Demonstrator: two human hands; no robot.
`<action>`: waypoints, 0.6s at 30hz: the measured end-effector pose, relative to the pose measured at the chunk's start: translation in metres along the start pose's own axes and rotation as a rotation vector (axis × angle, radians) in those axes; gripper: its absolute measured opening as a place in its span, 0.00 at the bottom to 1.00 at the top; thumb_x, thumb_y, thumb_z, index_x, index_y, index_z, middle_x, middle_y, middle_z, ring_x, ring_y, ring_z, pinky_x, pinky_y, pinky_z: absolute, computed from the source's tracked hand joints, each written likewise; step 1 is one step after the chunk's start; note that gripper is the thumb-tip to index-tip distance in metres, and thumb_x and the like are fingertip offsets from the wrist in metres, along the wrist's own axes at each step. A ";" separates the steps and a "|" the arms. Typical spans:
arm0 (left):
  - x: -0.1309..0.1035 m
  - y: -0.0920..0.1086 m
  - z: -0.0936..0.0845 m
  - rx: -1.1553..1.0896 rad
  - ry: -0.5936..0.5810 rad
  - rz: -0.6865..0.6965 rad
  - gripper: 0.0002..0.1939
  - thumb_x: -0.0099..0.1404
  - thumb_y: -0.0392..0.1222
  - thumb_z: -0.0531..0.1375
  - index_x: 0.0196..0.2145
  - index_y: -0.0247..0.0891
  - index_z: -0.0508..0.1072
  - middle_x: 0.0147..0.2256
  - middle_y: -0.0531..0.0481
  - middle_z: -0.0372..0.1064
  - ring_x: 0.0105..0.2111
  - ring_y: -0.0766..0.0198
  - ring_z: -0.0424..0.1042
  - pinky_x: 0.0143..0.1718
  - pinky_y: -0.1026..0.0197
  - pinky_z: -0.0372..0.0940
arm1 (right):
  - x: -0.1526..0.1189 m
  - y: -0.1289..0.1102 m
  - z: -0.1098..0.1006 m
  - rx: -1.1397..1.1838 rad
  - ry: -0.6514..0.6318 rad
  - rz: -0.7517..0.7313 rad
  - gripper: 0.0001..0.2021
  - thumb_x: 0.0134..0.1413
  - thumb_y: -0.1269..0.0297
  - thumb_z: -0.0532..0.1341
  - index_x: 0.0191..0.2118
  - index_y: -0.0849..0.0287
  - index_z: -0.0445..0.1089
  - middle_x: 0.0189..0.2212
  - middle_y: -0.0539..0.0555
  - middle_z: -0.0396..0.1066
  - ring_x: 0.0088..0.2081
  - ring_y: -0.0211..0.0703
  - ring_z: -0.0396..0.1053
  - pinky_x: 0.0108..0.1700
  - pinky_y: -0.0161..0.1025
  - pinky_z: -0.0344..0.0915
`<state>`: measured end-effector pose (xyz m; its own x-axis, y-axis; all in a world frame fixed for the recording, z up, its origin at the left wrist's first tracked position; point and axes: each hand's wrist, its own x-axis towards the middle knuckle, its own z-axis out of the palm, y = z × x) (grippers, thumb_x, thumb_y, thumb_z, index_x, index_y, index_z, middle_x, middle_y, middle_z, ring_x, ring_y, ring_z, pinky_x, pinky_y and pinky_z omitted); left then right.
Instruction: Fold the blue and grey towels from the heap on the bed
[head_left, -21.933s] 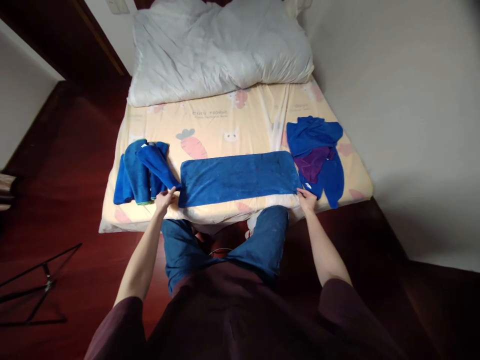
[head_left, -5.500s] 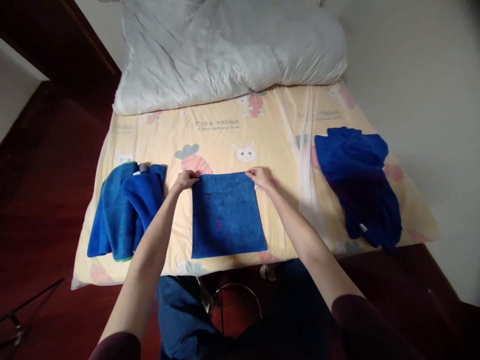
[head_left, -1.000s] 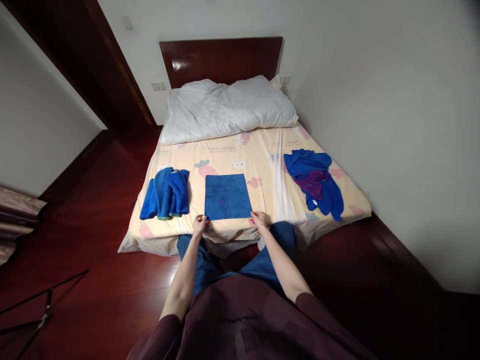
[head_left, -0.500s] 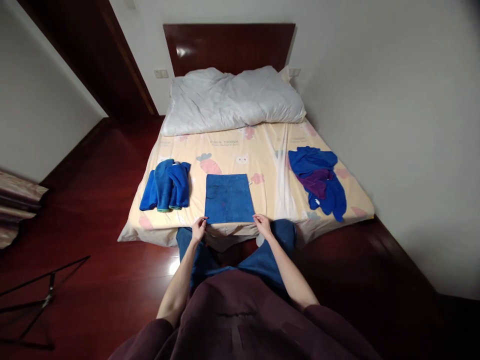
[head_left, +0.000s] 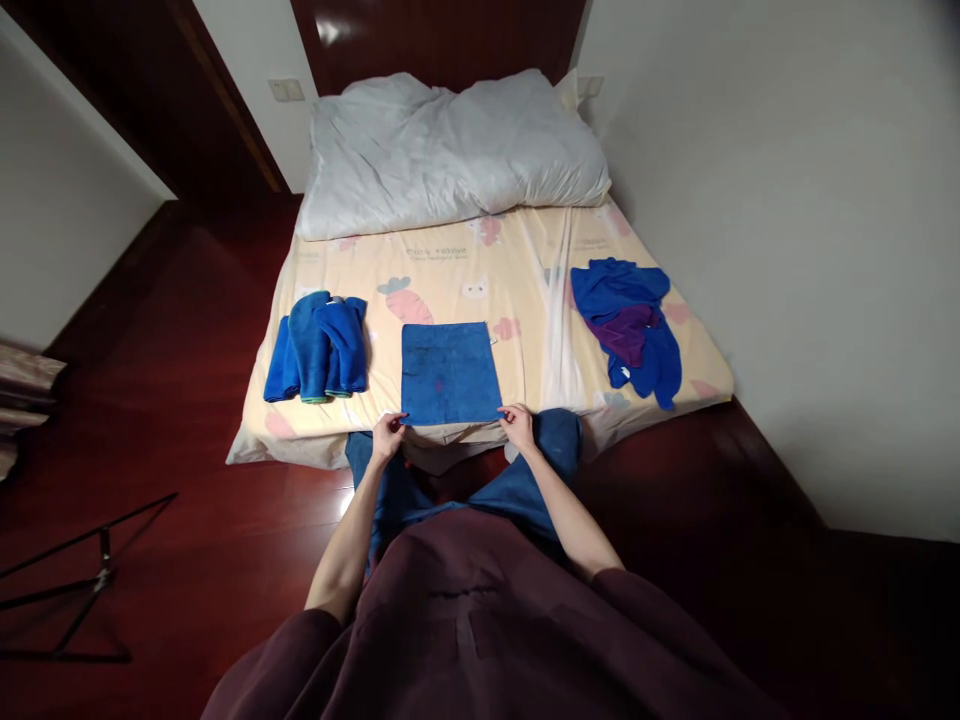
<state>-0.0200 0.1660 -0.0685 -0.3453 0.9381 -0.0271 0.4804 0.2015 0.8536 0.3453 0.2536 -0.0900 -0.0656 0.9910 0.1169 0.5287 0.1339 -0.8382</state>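
A blue towel lies spread flat at the near edge of the bed, roughly square, with a small white tag on its right side. My left hand pinches its near left corner. At the near right corner, my right hand has its fingers closed on the cloth in the same way. Left of it sit several rolled or folded blue towels, side by side, some with green edging. To the right is a loose, crumpled heap of blue cloths with a purple cloth among them.
The bed has a pale yellow patterned sheet. A bulky white quilt lies across its far end, before the dark headboard. A black metal stand is on the red floor at left. A wall runs along the right.
The view has tilted down, so the bed sits higher in the picture. Both hands still hold the towel's near corners, and the towel's near edge has barely shifted. The side piles look unchanged.
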 end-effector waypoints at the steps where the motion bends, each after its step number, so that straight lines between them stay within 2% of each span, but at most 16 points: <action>1: 0.002 0.000 0.000 0.016 -0.001 0.023 0.16 0.56 0.36 0.61 0.42 0.38 0.82 0.35 0.48 0.72 0.34 0.60 0.74 0.46 0.54 0.73 | 0.002 -0.001 0.000 -0.014 -0.002 -0.030 0.18 0.45 0.75 0.59 0.41 0.62 0.82 0.33 0.54 0.73 0.32 0.42 0.69 0.42 0.40 0.73; 4: 0.010 -0.001 -0.001 0.033 -0.001 0.110 0.16 0.55 0.33 0.59 0.39 0.38 0.83 0.39 0.45 0.71 0.38 0.58 0.75 0.47 0.52 0.75 | 0.007 -0.006 0.000 -0.026 -0.002 -0.097 0.22 0.44 0.78 0.57 0.43 0.61 0.82 0.40 0.57 0.75 0.32 0.41 0.70 0.41 0.39 0.72; 8: 0.022 -0.002 -0.004 0.053 -0.019 0.230 0.16 0.55 0.32 0.57 0.36 0.39 0.83 0.48 0.42 0.74 0.51 0.52 0.75 0.55 0.48 0.73 | 0.015 -0.009 0.002 -0.014 -0.022 -0.143 0.24 0.46 0.80 0.54 0.42 0.58 0.84 0.51 0.58 0.77 0.35 0.41 0.73 0.43 0.40 0.73; 10: 0.027 -0.003 -0.006 0.091 -0.072 0.274 0.17 0.56 0.32 0.57 0.37 0.41 0.84 0.52 0.44 0.76 0.54 0.51 0.74 0.59 0.45 0.71 | 0.020 -0.008 0.004 -0.002 -0.070 -0.143 0.25 0.45 0.80 0.53 0.42 0.56 0.84 0.50 0.56 0.79 0.36 0.41 0.74 0.44 0.40 0.73; 13: 0.034 -0.006 -0.007 0.119 -0.136 0.288 0.17 0.59 0.34 0.56 0.38 0.42 0.84 0.51 0.46 0.79 0.52 0.51 0.75 0.61 0.43 0.70 | 0.026 -0.003 0.006 0.026 -0.115 -0.086 0.26 0.42 0.78 0.53 0.42 0.56 0.83 0.44 0.54 0.82 0.34 0.42 0.74 0.43 0.40 0.74; 18: 0.041 -0.012 -0.005 0.027 -0.099 0.191 0.16 0.61 0.38 0.56 0.39 0.40 0.84 0.46 0.44 0.82 0.50 0.50 0.79 0.59 0.44 0.71 | 0.030 0.006 0.010 0.182 -0.111 0.079 0.24 0.42 0.73 0.55 0.43 0.59 0.83 0.44 0.57 0.82 0.31 0.41 0.77 0.38 0.38 0.76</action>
<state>-0.0440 0.2003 -0.0777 -0.1657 0.9828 0.0814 0.5513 0.0239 0.8340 0.3384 0.2840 -0.0970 -0.1282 0.9917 -0.0036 0.3752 0.0451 -0.9258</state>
